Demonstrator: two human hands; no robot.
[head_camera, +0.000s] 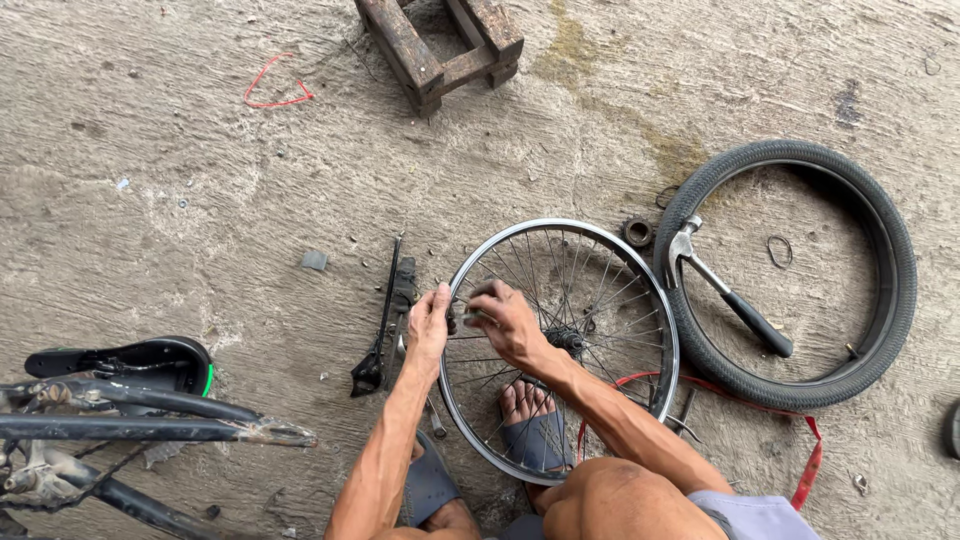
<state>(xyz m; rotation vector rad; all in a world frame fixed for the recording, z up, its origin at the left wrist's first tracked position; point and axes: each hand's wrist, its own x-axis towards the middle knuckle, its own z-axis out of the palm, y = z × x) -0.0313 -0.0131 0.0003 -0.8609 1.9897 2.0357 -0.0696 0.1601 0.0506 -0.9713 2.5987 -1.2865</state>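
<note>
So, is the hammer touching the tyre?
Touching. The head view shows the hammer lying with its metal head resting on the inner edge of the tyre, handle pointing into the ring.

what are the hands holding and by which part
Both the left hand and right hand grip the spoked bicycle rim at its left edge.

Rough concrete floor (200, 180), stained. On it: black tyre (893, 300) with hammer (725, 290) across its edge, spoked rim (655, 310), wooden frame (440, 45), red band (272, 90), red strap (808, 460), kickstand (385, 320), sprocket (637, 232), bike frame (130, 425).
</note>
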